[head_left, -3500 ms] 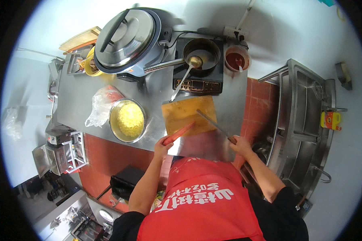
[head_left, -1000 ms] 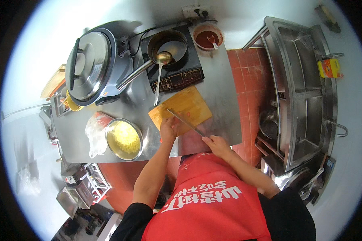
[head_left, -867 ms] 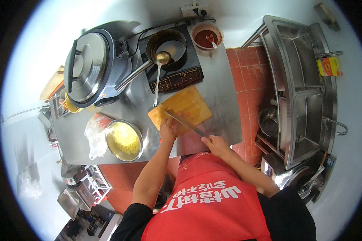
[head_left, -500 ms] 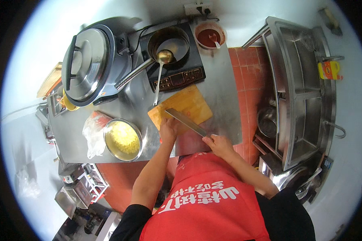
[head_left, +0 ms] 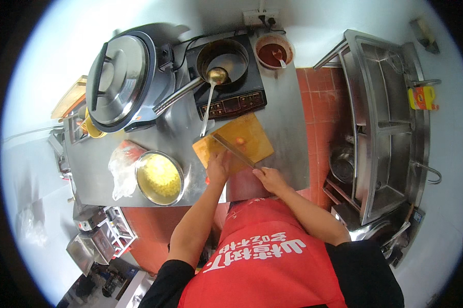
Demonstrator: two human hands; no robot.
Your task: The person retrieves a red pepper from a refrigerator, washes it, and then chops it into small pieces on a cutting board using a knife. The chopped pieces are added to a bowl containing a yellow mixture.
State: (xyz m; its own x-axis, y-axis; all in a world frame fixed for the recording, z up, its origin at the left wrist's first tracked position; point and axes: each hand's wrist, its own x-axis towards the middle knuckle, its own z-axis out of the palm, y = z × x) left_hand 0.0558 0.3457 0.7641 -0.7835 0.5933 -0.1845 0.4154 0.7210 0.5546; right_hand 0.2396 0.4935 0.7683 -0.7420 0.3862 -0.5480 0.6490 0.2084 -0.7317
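Knife point(head_left: 233, 149): angled across the cutting board point(head_left: 257, 141), tip toward far left; blade just beside the left fingers.
Right hand point(head_left: 270, 179): fingers closed round the knife handle, beyond the board's near edge — presumably so the whole blade lies over wood.
Left hand point(head_left: 219, 165): fingers bent down at the board's near-left part, apparently gripping the carrot point(head_left: 208, 180); fingertip detail too small to tell.
Carrot: mostly hidden under the left hand, one end showing by the wrist; likely pinned to keep it from rolling.
Cut piece point(head_left: 240, 140): orange, on the board, far side of the blade.
Steel bowl point(head_left: 159, 197): left of the board, holding yellow pieces; plastic bag point(head_left: 122, 172) just beside it.
Ladle point(head_left: 209, 102): head over the pan point(head_left: 221, 47), handle toward the board — probably left within reach.
Cooktop point(head_left: 252, 87): beneath the pan; red-sauce tub point(head_left: 291, 51) to its right, lidded cooker point(head_left: 121, 79) to its left.
Surface: steel table point(head_left: 288, 123), scuffed and shiny.
Room: red tile floor point(head_left: 326, 115), steel sink point(head_left: 393, 127) at right, pale walls.
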